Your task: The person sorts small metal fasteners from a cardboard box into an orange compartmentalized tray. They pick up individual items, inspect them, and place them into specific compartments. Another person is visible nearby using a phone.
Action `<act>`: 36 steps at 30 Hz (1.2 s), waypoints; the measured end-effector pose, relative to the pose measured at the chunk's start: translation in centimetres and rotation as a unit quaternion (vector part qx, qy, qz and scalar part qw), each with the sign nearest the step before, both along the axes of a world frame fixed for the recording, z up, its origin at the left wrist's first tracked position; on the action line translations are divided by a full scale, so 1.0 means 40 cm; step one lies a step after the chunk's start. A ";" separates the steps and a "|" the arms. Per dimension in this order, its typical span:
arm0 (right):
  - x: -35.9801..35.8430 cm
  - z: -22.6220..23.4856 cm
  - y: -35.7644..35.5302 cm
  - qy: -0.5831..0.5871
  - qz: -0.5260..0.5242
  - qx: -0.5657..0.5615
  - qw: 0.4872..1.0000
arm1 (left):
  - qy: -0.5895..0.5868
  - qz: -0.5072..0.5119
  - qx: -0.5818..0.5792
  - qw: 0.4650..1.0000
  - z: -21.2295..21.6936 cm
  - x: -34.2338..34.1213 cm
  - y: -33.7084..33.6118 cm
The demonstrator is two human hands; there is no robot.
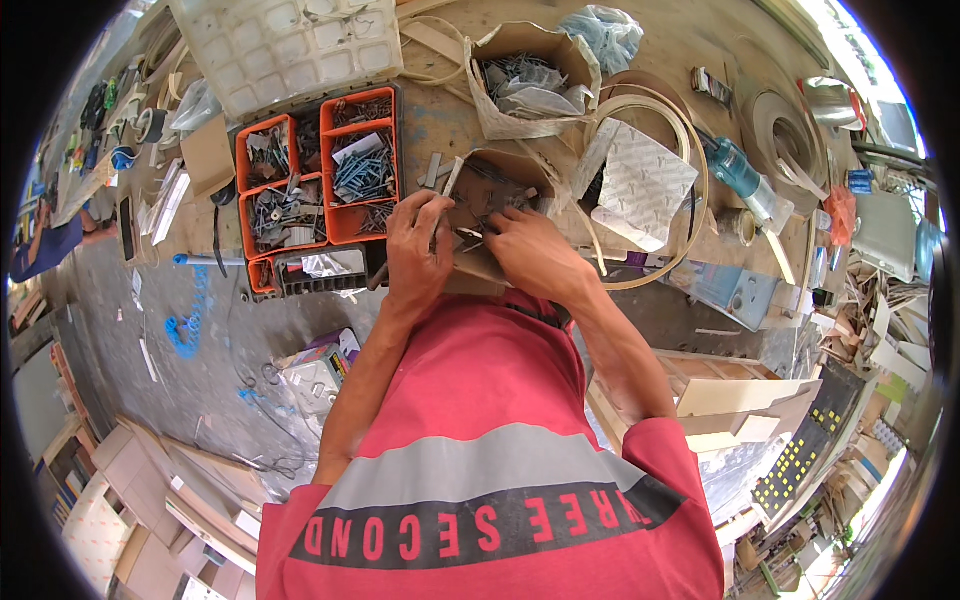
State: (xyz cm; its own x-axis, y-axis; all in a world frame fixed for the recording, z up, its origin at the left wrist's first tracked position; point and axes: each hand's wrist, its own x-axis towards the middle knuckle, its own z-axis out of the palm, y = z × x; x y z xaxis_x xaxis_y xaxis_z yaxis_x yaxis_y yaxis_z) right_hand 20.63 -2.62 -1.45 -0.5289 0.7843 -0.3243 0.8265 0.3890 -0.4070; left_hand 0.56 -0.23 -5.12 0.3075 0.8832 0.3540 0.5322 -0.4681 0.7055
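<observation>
At the bench edge, we're working straight ahead of the chest, both hands over an open box. Key relation: the loose nails are lying on the box floor, just beyond and between our fingertips, with the right hand sitting nearer. Their long axes are pointing every which way, so we're getting no common grip direction.

Right fingers are bending down inside the box; tips are hiding among the metal, so we can't tell whether they're pinching anything. Left hand is curling beside the left wall, thumb and fingers close together; we can't tell if a piece is sitting between them.

Materials: box is showing thin brown card, flaps standing askew. Nails are looking slim, hard, dull grey. Left of us, the orange trays are holding screws, with smooth plastic walls and square corners. Beyond the box, a crumpled pale bag is holding more metal bits and clear film. To the right, a teal tool is lying near a flat banding coil.
</observation>
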 end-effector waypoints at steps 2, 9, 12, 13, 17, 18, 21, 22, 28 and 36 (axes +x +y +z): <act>0.002 0.015 0.010 0.010 -0.037 -0.026 0.999 | -0.003 -0.006 0.001 1.000 0.000 -0.001 0.002; -0.067 -0.057 0.083 -0.079 -0.128 0.208 0.966 | -0.008 -0.017 -0.006 1.000 -0.007 -0.005 0.005; -0.079 -0.080 0.080 -0.143 -0.121 0.212 0.959 | -0.018 -0.018 -0.004 1.000 -0.013 -0.006 0.008; -0.079 -0.082 0.078 -0.154 -0.123 0.201 0.960 | -0.023 -0.019 -0.003 1.000 -0.015 -0.007 0.009; -0.051 -0.077 0.068 -0.185 -0.104 0.223 0.951 | -0.012 -0.013 -0.008 1.000 -0.009 -0.001 0.008; -0.046 -0.078 0.071 -0.182 -0.103 0.241 0.948 | -0.007 -0.013 -0.009 1.000 -0.004 0.000 0.007; -0.030 -0.054 0.108 -0.105 -0.126 0.281 0.946 | -0.006 -0.015 -0.013 1.000 0.001 -0.005 0.008; -0.026 -0.047 0.123 -0.067 -0.137 0.292 0.944 | -0.007 -0.015 -0.016 1.000 0.002 -0.008 0.008; -0.036 -0.081 0.144 -0.119 -0.032 0.206 0.971 | -0.015 -0.031 -0.021 0.999 0.007 -0.006 0.018; 0.014 -0.019 0.134 -0.141 -0.022 0.144 0.979 | -0.033 -0.023 -0.017 0.999 -0.007 -0.008 0.018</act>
